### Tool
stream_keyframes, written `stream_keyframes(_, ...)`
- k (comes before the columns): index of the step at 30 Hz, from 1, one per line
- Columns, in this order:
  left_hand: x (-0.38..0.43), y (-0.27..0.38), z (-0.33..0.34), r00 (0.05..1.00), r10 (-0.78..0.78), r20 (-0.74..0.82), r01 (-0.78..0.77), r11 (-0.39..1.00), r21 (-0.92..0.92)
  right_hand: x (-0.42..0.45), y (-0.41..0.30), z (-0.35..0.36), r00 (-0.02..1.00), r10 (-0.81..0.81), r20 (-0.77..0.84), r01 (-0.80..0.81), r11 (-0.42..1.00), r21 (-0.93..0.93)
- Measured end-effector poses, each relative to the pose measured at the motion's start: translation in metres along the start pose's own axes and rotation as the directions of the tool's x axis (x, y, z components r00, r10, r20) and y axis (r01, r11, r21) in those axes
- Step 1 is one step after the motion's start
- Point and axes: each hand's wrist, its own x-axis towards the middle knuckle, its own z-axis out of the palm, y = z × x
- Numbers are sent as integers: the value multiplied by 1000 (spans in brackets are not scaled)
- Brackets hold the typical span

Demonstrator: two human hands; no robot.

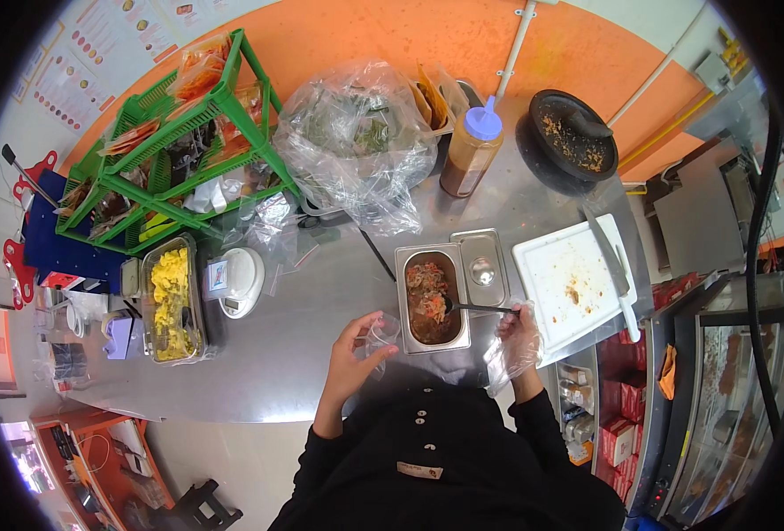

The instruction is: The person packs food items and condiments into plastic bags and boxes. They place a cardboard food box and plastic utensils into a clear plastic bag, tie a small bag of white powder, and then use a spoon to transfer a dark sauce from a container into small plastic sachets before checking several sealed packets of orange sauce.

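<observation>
My left hand is bare and holds a small clear plastic cup just left of the steel pan. My right hand, in a clear plastic glove, grips the handle of a black spoon. The spoon's bowl rests among chopped, reddish food in brown liquid, inside the rectangular stainless steel food pan. Against the pan's right side lies a steel lid with a round knob. A white cutting board with food scraps lies right of my gloved hand, a knife along its far edge.
A squeeze bottle of brown sauce and a stone mortar stand at the back. A plastic bag of leaves sits beside a green tiered rack. Leftward are a white kitchen scale and a container of yellow food.
</observation>
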Motion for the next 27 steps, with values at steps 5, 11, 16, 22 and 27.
stream_keyframes(5,-1,-7,-1,1000,10,-1,-10,996,-87,1,1,-1,999,-50,-12,49,998,-30)
stream_keyframes(11,1,4,-2,1000,29,-2,-29,992,119,2,4,-2,999,-32,-44,32,999,2)
stream_keyframes(16,4,9,-4,991,136,10,-135,965,227,3,3,-2,999,-49,-13,49,999,-19)
stream_keyframes(22,4,9,-1,993,117,20,-118,980,159,3,1,0,999,-49,9,49,999,-1)
stream_keyframes(27,6,13,0,990,144,6,-142,967,212,4,2,-4,997,-73,29,73,997,0)
